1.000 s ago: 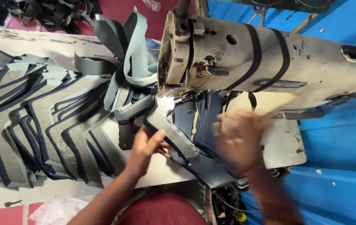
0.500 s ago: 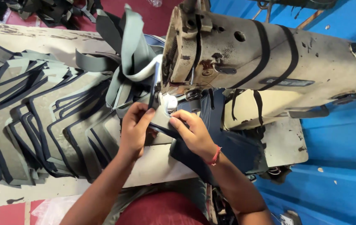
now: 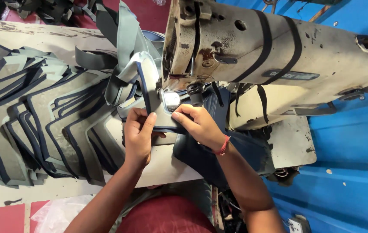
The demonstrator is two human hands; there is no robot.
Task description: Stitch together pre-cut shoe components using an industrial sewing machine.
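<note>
Both hands pinch a grey panel [image 3: 149,92] with navy edging at the sewing machine [image 3: 253,56] head: left hand [image 3: 138,138] grips its left edge, right hand [image 3: 197,125] presses it beside the needle. The step looks like stitching the trim; guiding it on calls for steady, even feeding.

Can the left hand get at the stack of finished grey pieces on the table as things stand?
Probably yes: the left hand grips the grey piece at the needle, and the stack lies just beside it, nothing between. It must let go first.
</note>
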